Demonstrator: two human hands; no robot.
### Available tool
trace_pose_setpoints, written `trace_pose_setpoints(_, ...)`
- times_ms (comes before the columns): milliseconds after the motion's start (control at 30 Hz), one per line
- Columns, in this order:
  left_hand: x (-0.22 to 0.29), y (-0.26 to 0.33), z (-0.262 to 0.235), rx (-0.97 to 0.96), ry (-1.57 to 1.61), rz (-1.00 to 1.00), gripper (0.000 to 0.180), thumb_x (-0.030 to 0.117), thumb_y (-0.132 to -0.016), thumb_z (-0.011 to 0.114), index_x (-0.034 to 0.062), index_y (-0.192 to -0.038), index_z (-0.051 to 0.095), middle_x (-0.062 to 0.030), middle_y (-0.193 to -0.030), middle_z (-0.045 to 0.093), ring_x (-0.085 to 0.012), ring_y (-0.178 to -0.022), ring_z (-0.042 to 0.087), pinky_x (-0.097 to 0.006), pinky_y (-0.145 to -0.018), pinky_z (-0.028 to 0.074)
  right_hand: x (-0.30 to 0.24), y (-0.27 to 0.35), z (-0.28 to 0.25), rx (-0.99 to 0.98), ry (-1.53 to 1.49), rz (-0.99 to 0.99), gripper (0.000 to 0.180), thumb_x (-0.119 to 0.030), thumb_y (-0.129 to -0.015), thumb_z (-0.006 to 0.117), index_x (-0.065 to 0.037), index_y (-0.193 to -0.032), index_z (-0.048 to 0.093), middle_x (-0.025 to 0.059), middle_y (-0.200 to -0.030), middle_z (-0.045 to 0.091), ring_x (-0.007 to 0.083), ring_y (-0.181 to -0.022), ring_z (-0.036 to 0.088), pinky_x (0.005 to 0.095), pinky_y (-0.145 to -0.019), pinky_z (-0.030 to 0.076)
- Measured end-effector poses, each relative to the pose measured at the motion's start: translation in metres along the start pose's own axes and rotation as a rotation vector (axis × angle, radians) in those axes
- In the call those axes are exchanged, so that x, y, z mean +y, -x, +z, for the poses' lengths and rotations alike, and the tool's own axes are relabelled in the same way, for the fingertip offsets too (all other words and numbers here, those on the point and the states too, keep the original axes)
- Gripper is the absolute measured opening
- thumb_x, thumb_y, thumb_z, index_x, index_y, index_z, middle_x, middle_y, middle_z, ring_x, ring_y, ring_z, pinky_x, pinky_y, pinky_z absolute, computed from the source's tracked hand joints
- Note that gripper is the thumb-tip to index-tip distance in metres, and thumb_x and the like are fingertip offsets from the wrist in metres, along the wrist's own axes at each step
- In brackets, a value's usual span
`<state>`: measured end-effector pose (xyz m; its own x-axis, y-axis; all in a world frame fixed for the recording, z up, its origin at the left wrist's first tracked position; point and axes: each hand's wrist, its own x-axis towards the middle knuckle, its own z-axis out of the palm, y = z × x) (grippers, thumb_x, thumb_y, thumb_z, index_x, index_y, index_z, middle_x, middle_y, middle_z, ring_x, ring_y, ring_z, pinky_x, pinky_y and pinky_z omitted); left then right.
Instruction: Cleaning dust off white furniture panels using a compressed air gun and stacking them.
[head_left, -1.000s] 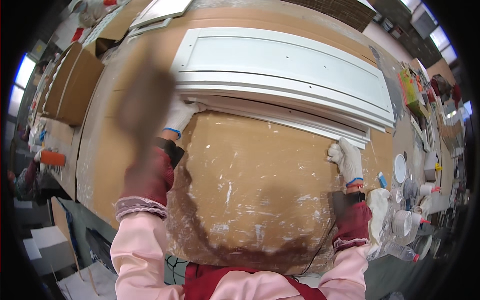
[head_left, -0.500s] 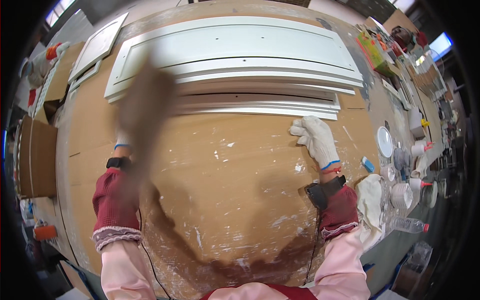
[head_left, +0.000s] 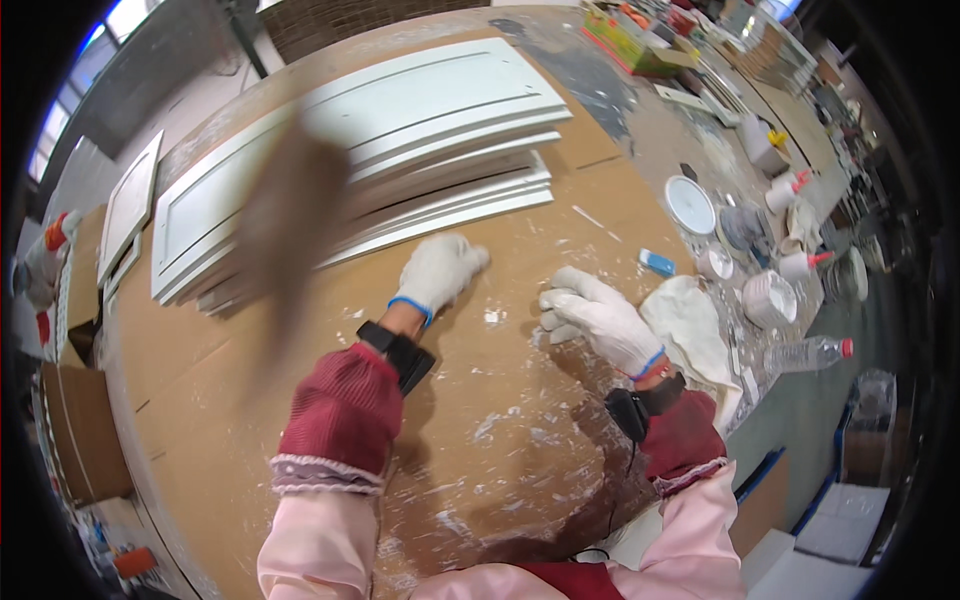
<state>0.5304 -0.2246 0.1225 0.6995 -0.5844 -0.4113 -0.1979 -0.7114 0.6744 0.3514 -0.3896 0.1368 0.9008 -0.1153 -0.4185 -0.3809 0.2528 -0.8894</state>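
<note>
The gloved left hand [head_left: 440, 272] curls its fingers inward; whether they pinch anything cannot be told. The right hand [head_left: 598, 315] keeps its fingers loosely bent and slightly parted, with nothing visible between them. White panels [head_left: 430, 92] lie stacked just beyond the left hand, on cardboard [head_left: 490, 365] that probably protects them; a cloth [head_left: 688, 330] sits beside the right, presumably for easy reach.

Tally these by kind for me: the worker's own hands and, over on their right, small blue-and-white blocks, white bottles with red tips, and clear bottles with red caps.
Gloved hands: 2 (left hand, right hand)
Blue-and-white block: 1
Red-tipped white bottles: 2
Clear red-capped bottle: 1
Total: 6
</note>
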Motion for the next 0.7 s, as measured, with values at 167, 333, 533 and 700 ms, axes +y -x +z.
trace_pose_setpoints(167,0.027,-0.041,0.009,0.142,0.453,-0.155,0.026,0.02,-0.083,0.057,0.0034,-0.064,0.051,-0.0054,-0.048,0.049,-0.0151,-0.035,0.044,-0.032,-0.032,0.036,0.01,0.07,-0.024,0.14,-0.112,-0.004,0.035,-0.02,-0.091,0.054,0.001,-0.117,0.048,0.0101,-0.106,0.058,0.0171,-0.089,0.059,0.0306,-0.074,0.051)
trace_pose_setpoints(333,0.017,-0.067,0.038,0.182,0.447,-0.091,0.023,0.023,-0.086,0.059,0.0039,-0.074,0.057,-0.0035,-0.051,0.05,-0.0137,-0.038,0.047,-0.029,-0.033,0.037,0.068,0.118,-0.033,0.176,-0.297,0.093,0.043,-0.014,-0.091,0.054,0.003,-0.128,0.04,0.0106,-0.108,0.058,0.0174,-0.09,0.059,0.0304,-0.075,0.05)
trace_pose_setpoints(533,-0.003,-0.113,-0.003,0.185,0.368,0.087,0.02,0.027,-0.09,0.056,0.0174,-0.073,0.052,0.008,-0.054,0.041,-0.0021,-0.039,0.035,-0.019,-0.032,0.025,0.077,0.187,-0.017,0.198,-0.32,0.064,0.046,-0.014,-0.09,0.057,0.001,-0.13,0.04,0.0082,-0.109,0.057,0.0136,-0.091,0.056,0.0267,-0.078,0.048)
trace_pose_setpoints(700,-0.006,-0.108,-0.005,0.048,0.608,0.222,0.017,0.02,-0.093,0.052,0.0074,-0.083,0.056,0.0006,-0.068,0.051,-0.0086,-0.052,0.047,-0.022,-0.046,0.039,0.105,0.245,-0.041,0.457,-0.42,-0.161,0.046,-0.017,-0.089,0.057,0.004,-0.127,0.041,0.0121,-0.107,0.06,0.0185,-0.09,0.061,0.0317,-0.077,0.051)
